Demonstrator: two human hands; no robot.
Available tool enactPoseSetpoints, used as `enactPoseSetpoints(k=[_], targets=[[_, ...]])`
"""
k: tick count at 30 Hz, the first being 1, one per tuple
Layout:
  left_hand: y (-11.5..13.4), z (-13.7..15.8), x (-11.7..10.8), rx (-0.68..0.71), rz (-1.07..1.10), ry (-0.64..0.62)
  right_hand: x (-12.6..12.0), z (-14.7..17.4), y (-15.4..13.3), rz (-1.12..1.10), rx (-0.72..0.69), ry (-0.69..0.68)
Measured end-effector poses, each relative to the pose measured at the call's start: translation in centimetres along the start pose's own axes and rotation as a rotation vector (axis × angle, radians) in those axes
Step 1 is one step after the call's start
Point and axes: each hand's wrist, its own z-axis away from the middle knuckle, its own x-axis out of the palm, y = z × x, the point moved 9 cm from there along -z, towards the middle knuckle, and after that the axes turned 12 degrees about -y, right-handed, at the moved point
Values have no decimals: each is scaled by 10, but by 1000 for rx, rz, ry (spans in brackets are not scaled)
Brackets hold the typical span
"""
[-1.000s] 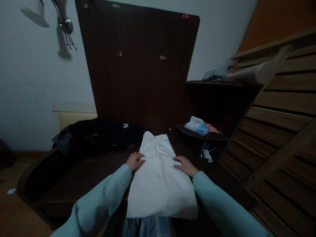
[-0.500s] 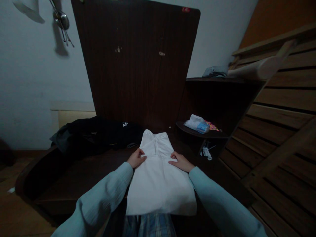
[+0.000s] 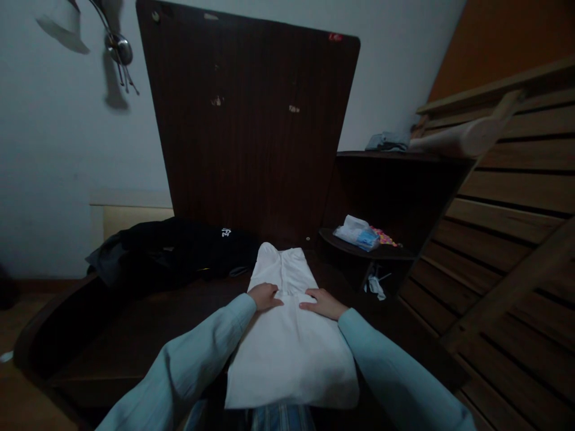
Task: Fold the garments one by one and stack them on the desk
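Observation:
A folded white garment (image 3: 294,359) lies lengthwise on the dark wooden bench in front of me. Its narrower far end has a seam down the middle, and its wide near edge hangs toward my lap. My left hand (image 3: 265,296) rests on the left side of the cloth, about halfway along, thumb apart from the fingers. On the right side, my right hand (image 3: 326,303) lies on the cloth, likewise with thumb and fingers apart. Both hands are near a crosswise fold and point inward, with a strip of cloth between them.
Dark clothes (image 3: 179,245) are heaped on the bench (image 3: 135,335) at the back left. A tissue pack (image 3: 357,232) sits on a low corner shelf (image 3: 390,254) to the right. A tall dark panel (image 3: 251,131) stands behind; wooden slats (image 3: 507,239) lean at far right.
Both hands have moved inward on the garment, the left more than the right, so the gap between them is narrower. The view has tipped slightly upward.

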Motion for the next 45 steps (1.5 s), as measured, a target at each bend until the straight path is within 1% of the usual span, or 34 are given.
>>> enactPoseSetpoints(k=[3,5,7,9,12,15,17,18,20,22,23,24,26,27,28,29,31,33,36,39,41,43,45], targets=[[7,11,-1,-8,-95,56,-3,7,-14,126,-32,-13],[16,25,-4,1,-162,58,-9,18,-22,150,-30,-14],[28,44,-9,10,-240,41,-15,34,-31,156,-12,-28],[46,70,-19,37,-313,39,-24,56,-45,187,-1,-28],[84,120,-37,174,-328,46,-37,96,-76,255,-21,-41],[122,172,-50,382,-207,8,-46,133,-117,218,-131,-122],[137,192,-55,494,-112,-52,-52,148,-141,120,-228,-185],[139,195,-57,523,-69,-75,-54,151,-150,67,-277,-220],[131,182,-58,517,-18,-95,-54,142,-156,-31,-363,-289],[107,149,-54,440,-16,-81,-49,114,-142,-109,-395,-308],[91,127,-50,387,-25,-64,-46,94,-127,-135,-378,-282],[73,105,-46,317,-31,-47,-42,72,-107,-150,-324,-231],[33,63,-34,135,-30,-6,-30,33,-63,-114,-172,-101],[14,47,-24,54,-14,-25,-22,18,-42,-69,-83,-66],[0,34,-13,-1,15,-51,-11,7,-27,-20,-18,-65],[-10,25,-6,-25,33,-51,-5,1,-15,12,24,-30],[-19,18,4,-28,49,-29,4,-2,-7,69,57,6],[-19,21,7,-5,46,15,7,3,-8,111,50,19],[-17,31,5,9,26,47,5,12,-8,142,54,-16],[-19,37,4,-2,-22,43,-3,17,4,139,60,-58],[-20,38,4,3,-48,45,-7,19,11,94,18,-77],[-21,38,4,8,-48,60,-10,21,17,-1,-13,-74],[-22,38,4,7,-40,87,-13,24,24,-59,24,-43]])
